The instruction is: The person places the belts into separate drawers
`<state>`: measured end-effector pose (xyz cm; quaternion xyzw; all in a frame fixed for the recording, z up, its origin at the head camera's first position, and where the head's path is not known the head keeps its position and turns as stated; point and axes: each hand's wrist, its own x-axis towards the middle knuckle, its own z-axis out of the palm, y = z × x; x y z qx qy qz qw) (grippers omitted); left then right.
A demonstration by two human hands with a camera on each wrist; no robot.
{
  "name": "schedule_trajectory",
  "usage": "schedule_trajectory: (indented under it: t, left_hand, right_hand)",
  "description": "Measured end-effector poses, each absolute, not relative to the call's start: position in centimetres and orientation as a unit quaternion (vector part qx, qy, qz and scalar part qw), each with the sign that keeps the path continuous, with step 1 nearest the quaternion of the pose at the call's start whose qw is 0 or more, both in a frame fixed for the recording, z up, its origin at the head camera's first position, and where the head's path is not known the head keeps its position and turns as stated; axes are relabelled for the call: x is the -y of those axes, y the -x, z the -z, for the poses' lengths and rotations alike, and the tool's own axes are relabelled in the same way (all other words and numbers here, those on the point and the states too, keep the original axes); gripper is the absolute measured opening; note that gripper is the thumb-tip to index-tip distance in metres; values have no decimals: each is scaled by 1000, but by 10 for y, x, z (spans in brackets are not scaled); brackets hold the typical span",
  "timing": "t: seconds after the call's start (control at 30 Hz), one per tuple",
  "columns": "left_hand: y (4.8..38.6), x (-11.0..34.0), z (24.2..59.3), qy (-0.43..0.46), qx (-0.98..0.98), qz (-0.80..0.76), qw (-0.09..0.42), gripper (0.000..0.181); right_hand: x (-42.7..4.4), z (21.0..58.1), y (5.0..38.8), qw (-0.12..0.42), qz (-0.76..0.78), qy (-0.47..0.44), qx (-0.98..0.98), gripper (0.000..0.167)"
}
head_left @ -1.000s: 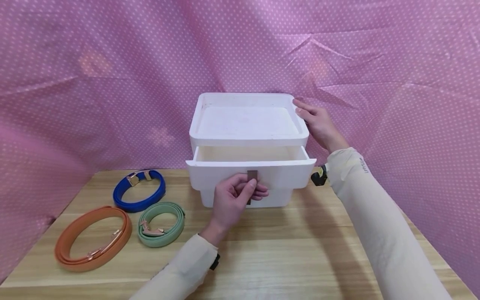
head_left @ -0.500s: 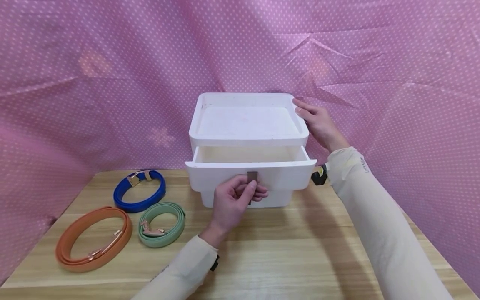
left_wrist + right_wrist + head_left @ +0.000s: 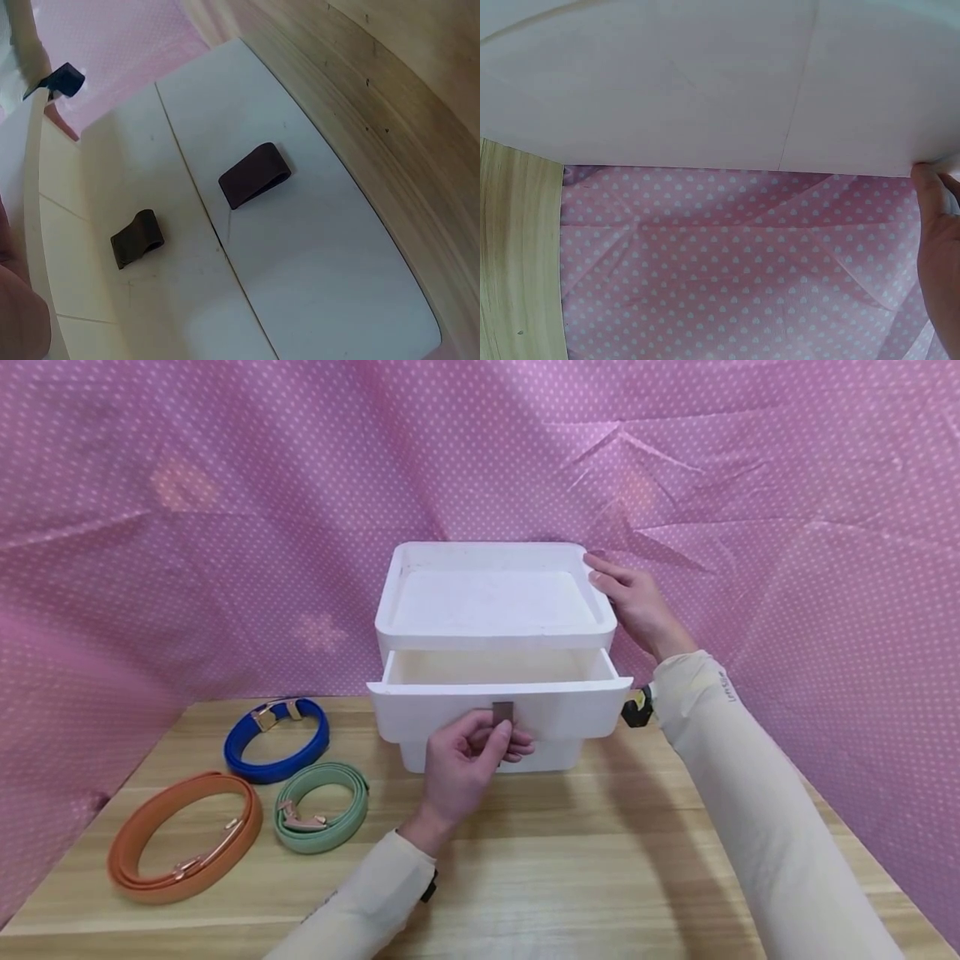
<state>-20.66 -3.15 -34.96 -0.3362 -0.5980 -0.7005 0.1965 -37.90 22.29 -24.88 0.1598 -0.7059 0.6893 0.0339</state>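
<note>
A white drawer unit stands on the table, its upper drawer pulled partway out. No contents show in the visible part of that drawer. My left hand pinches the brown pull tab on its front between thumb and fingers. In the left wrist view, part of that hand shows at the edge, and two more brown tabs sit on closed drawer fronts below. My right hand touches the unit's right side near the back corner with extended fingers; the right wrist view shows fingertips at the edge.
Three coiled belts lie on the wooden table at the left: blue, orange and green, with metal buckles. Pink dotted cloth hangs behind and at both sides, close behind the unit.
</note>
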Motion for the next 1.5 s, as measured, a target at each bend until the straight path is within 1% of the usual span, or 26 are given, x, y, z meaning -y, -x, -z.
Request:
schedule_trajectory:
  t: [0.27,0.5,0.73,1.3,1.5]
  left_hand:
    - [208,29,348,347,589,705,190,9]
    - [207,31,348,339,593,702,205,9]
    - [208,30,348,361,559,714,218,8]
    - [204,31,348,372,556,715,202,9]
    - [201,30,347,371,555,714,210,9]
  right_hand:
    - [-228,249,378,47,-696,-155,699,47]
    - [-222,247,378,34,-692,-158,704,47]
    - [-221,243,380,35,-693,-149,704,46]
    - [-221,246,382,35,-710,-145,688,46]
    - [-221,245,382,27,-708,-148,691,47]
